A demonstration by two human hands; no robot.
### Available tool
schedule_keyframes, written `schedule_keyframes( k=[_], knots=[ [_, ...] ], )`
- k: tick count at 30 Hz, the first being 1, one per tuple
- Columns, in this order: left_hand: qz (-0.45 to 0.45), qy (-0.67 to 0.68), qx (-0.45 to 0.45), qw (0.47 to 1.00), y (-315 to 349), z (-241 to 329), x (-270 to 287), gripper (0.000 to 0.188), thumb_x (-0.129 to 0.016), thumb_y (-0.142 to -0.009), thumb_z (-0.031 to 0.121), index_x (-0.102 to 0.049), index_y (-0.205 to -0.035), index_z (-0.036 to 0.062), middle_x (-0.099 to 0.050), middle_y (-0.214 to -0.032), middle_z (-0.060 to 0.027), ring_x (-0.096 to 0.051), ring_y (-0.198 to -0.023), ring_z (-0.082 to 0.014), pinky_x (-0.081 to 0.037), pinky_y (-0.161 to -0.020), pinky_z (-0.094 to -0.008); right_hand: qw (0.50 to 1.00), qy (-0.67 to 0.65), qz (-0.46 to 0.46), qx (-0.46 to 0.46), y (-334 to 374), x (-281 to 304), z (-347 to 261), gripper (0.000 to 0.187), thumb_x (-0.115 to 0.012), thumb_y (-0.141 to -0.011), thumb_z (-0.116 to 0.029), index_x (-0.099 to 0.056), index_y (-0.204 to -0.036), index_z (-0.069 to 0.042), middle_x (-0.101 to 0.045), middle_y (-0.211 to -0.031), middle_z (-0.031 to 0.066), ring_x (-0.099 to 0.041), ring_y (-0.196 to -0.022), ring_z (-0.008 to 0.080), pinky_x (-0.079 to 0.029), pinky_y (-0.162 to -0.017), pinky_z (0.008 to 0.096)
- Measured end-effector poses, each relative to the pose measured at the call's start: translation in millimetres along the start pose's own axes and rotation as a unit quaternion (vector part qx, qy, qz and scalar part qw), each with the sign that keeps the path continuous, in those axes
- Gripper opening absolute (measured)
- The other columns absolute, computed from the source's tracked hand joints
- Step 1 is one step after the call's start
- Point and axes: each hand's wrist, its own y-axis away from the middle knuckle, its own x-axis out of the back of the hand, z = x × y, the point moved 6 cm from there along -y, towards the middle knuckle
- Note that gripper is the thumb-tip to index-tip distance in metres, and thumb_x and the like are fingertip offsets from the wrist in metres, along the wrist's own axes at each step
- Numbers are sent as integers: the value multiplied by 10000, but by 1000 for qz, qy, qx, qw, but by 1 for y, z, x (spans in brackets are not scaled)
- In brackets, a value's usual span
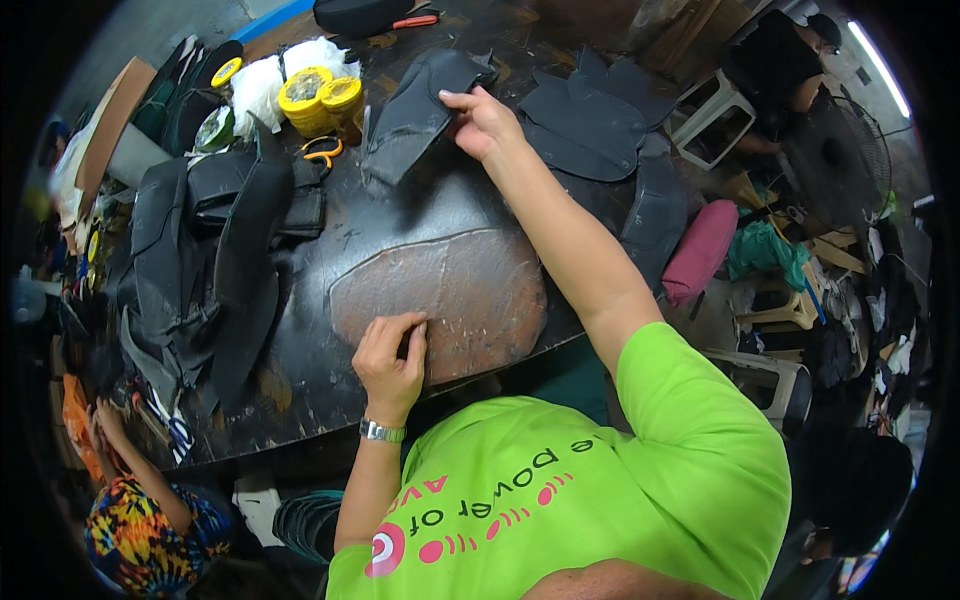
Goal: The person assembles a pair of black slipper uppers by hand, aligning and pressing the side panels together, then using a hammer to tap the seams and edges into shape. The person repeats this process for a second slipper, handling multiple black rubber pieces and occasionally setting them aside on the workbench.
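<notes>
Stretched out toward the far side of the table, my right hand [484, 124] grips the edge of a black leather-like piece [420, 105] between thumb and fingers. The piece is curved, with seams, and its lower part looks grey and shiny. My left hand [388, 362] is curled over the near left part of a worn brown slab [470, 290] lying on the table. Its thumb and forefinger press together; anything between them is too small to make out. Several flat black pieces [585, 120] lie just right of my right hand.
The dark table [310, 385] carries a pile of black padded pieces [205, 240] at left. Beyond it are orange-handled scissors [322, 150], yellow-lidded jars [310, 98] and white plastic bags [258, 92]. A maroon roll [700, 252] is at right. Another person's hands [105, 425] show at lower left.
</notes>
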Motion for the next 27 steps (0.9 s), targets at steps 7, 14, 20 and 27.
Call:
schedule_keyframes(
  k=[7,14,20,27],
  knots=[
    [161,55,-54,984,4,14,32,197,-716,-811,-32,-721,-989,53,-636,-1045,-96,-615,-939,-236,-501,-817,-334,985,121,-122,1,155,-19,19,488,-673,-823,117,-558,-1269,-45,-677,-1152,92,-670,-1049,230,-564,-910,380],
    [50,6,35,998,-15,29,44,679,-798,-839,225,-514,-1422,23,-521,-1391,-198,-522,-1281,-329,-407,-1073,-404,957,154,-230,-89,284,-1,81,507,-709,-806,85,-582,-1287,-15,-651,-1246,55,-611,-1110,135,-501,-976,306],
    [-51,-13,62,997,-15,15,37,781,-859,-705,203,-538,-1398,42,-528,-1370,-181,-540,-1259,-333,-435,-1056,-418,887,312,-321,-113,297,9,103,272,-727,-859,3,-603,-1099,-17,-687,-1015,53,-632,-953,114,-521,-812,289],
    [-50,-30,-41,997,-17,33,72,769,-842,-627,175,-596,-1348,71,-543,-1340,-161,-550,-1243,-339,-433,-1063,-427,912,90,-256,-309,296,14,96,678,-730,-849,-32,-423,-1448,-117,-640,-1212,90,-623,-1133,201,-549,-904,421]
  ],
)
